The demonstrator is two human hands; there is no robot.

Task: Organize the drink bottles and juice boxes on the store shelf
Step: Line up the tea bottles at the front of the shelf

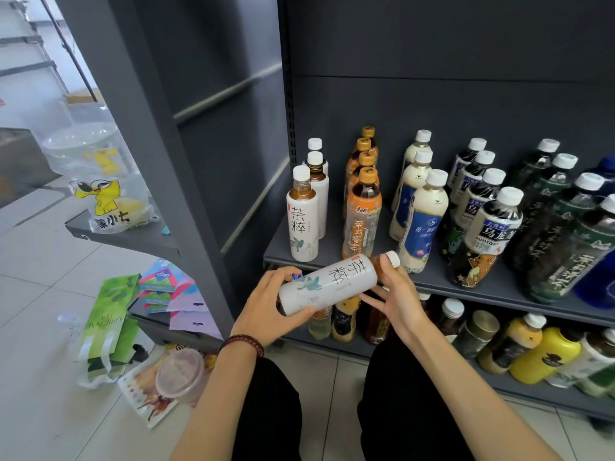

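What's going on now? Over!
Left hand at base, right hand at neck of white tea bottle, held sideways. Matching row stands on shelf, left end. Nothing between.

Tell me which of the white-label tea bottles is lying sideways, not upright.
The bottle held between the left hand and the right hand, cap pointing right. The other three stand upright in a row on the shelf.
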